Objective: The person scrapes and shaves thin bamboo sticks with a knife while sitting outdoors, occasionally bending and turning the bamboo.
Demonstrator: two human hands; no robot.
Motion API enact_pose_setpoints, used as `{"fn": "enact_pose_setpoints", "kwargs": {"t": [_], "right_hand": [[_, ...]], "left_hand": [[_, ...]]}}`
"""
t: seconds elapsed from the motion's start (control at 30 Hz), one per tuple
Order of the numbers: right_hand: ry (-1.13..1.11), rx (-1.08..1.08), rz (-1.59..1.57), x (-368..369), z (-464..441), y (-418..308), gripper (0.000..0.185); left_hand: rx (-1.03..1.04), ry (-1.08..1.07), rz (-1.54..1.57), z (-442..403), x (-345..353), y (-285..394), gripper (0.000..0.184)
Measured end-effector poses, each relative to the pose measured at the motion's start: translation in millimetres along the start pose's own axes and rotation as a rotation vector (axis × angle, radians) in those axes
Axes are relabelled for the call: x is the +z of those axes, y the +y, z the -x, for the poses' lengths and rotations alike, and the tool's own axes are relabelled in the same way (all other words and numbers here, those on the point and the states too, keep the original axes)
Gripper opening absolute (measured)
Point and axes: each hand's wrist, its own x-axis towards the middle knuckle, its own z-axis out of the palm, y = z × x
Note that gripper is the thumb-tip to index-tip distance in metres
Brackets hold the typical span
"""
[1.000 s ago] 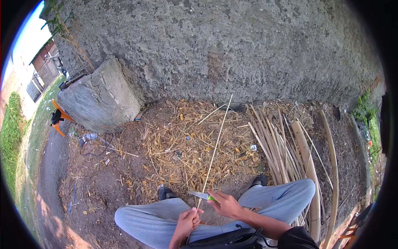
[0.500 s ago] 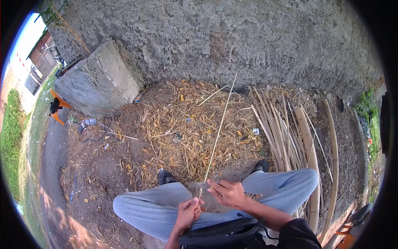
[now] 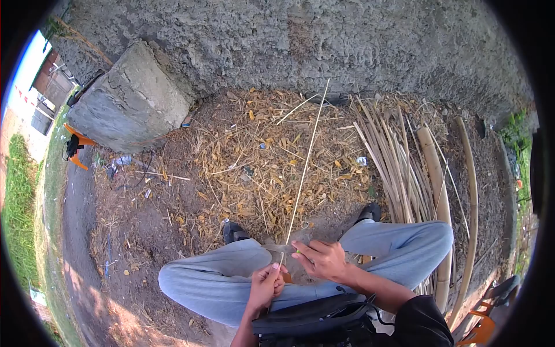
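A long, thin bamboo strip [image 3: 306,168] runs from my lap away toward the wall. Its near end is pinched between the thumb and fingers of my left hand [image 3: 266,286]. My right hand [image 3: 319,258] is closed around a knife [image 3: 276,248], whose handle shows a bit of yellow-green and is mostly covered by the fingers. The blade points left and lies across the strip, just beyond my left thumb. Both hands are low between my bent knees, above a dark bag [image 3: 312,315] at my waist.
To the right lie a pile of split bamboo strips [image 3: 387,162] and thick bamboo poles [image 3: 435,173]. A rough wall [image 3: 347,46] stands ahead, with a concrete block [image 3: 130,98] at left. Dry leaves and shavings [image 3: 248,156] cover the ground. Orange chair parts [image 3: 480,329] show at lower right.
The camera view has tilted slightly down, so the ground and legs sit higher. My hands keep the same grips on the strip and knife, with only small shifts.
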Motion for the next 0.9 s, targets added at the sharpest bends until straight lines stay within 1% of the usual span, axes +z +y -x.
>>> {"fn": "enact_pose_setpoints", "kwargs": {"t": [0.23,0.37,0.57,0.63,0.9], "right_hand": [[0.062,-0.019,0.023,5,4,0,0.035],[0.078,-0.009,0.016,7,7,-1,0.035],[0.102,0.029,0.041,11,8,1,0.034],[0.113,0.076,0.04,11,7,6,0.034],[0.148,0.073,0.018,8,4,7,0.034]], "left_hand": [[0.025,0.054,-0.038,2,3,-2,0.033],[0.063,0.077,-0.077,3,5,-5,0.033],[0.059,0.089,-0.108,4,6,-7,0.032],[0.052,0.069,-0.093,4,2,-9,0.032],[0.055,0.033,-0.1,7,3,-4,0.032]]}}
